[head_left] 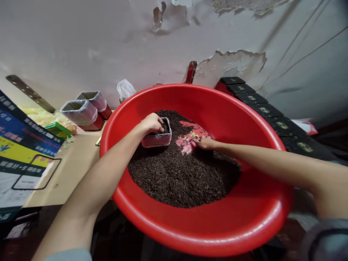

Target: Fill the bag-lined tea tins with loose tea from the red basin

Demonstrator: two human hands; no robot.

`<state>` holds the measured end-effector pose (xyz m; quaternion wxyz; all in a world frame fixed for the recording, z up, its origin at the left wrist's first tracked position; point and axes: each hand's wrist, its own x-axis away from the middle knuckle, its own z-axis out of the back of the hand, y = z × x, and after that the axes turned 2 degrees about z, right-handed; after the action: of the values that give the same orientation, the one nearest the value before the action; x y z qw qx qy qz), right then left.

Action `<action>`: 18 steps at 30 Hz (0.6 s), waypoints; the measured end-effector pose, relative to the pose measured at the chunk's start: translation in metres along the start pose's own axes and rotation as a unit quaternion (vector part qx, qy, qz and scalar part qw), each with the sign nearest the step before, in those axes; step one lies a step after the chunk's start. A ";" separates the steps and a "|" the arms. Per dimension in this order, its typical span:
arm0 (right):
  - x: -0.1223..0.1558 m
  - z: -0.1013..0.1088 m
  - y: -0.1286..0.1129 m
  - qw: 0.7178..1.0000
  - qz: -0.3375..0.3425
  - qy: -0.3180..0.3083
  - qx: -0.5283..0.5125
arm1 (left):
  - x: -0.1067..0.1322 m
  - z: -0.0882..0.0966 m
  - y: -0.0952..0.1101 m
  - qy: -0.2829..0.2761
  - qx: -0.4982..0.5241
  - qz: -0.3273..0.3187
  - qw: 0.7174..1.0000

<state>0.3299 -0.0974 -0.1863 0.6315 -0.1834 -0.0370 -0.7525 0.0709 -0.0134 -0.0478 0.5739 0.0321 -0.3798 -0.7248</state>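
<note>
The basin [152, 224] occupies the centre of the frame, its wide rim surrounding a bed of dark flakes [179, 177]. The high wall appears suited to confining the loose material while both hands work inside.

The box [157, 140] is inside the basin, left of the frame's centre, open side up, against the flakes. Dark material shows within it. The left hand [153, 123] covers its left end: the fingers bend over the edge and grip the box there, while the thumb's position cannot be confirmed. This hold likely steadies the box and leaves most of its opening accessible.

The right hand [206, 142] is right of the frame's centre, at the pink patch [187, 145] exposed among the flakes. Its fingers are curled and point left; whether they pinch anything cannot be told. Whether the patch is a separate sheet or the basin's bottom is also unclear.

Two lined boxes [81, 116] stand side by side on the counter [76, 163], left of the basin, their liners folded over the rims, probably to hold the openings wide. Dark-topped boxes [265, 108] form a row at the upper right, beyond the rim.
</note>
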 end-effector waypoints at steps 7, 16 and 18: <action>0.048 -0.026 -0.070 0.996 0.011 -0.089 -0.004 | 0.001 0.001 0.003 0.017 -0.101 -0.052 0.993; 0.036 -0.030 -0.069 0.986 0.065 -0.107 -0.113 | 0.009 -0.002 0.011 0.022 0.000 -0.013 1.000; 0.029 -0.032 -0.069 0.971 0.035 -0.136 -0.195 | 0.008 -0.002 0.011 0.009 0.085 -0.006 0.996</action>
<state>0.2524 -0.1200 -0.1942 0.5984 -0.4045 0.0315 -0.6909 0.0778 -0.0224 -0.0398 0.5681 0.0895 -0.4347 -0.6930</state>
